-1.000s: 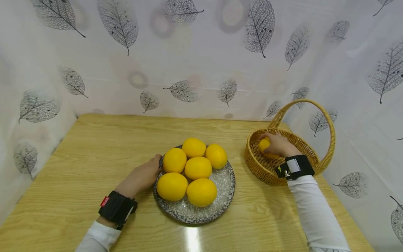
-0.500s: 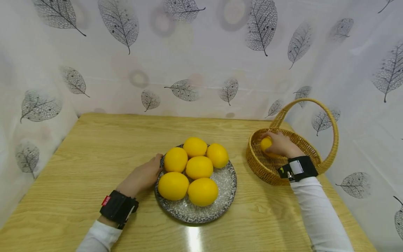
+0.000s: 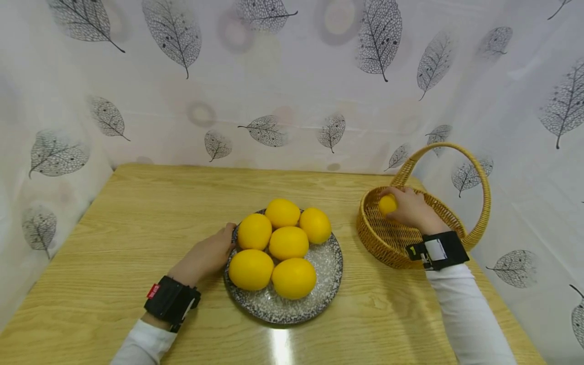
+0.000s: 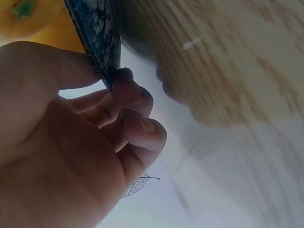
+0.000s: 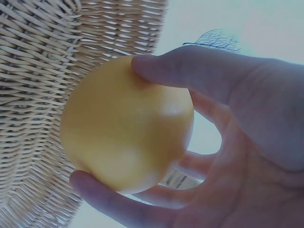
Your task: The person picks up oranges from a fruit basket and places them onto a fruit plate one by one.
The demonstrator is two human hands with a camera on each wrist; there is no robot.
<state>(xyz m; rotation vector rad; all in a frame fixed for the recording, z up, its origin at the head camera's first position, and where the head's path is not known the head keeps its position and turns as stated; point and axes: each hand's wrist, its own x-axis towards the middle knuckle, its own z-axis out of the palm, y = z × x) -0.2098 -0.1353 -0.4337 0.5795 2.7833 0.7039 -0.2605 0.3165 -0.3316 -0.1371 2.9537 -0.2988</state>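
Note:
My left hand (image 3: 207,256) pinches the left rim of a speckled grey plate (image 3: 326,268), thumb above and fingers curled beneath it. The left wrist view shows the dark blue plate edge (image 4: 102,35) between thumb and fingers. Several yellow-orange oranges (image 3: 288,243) sit on the plate, mostly toward its left and back. One orange (image 4: 28,16) there shows a green star-shaped stem mark. Over the inside of a wicker basket (image 3: 380,248), my right hand (image 3: 412,208) grips a single orange (image 5: 126,128) between thumb and fingers. In the head view that hand partly covers the orange.
The basket's tall arched handle (image 3: 481,192) rises to the right of my right forearm. Both stand on a light wooden table (image 3: 159,213). Leaf-patterned white curtains (image 3: 292,91) close off the back and sides.
My right hand and wrist have shifted slightly to the right, and the held orange has risen a little with them. The left hand and the plate keep their place.

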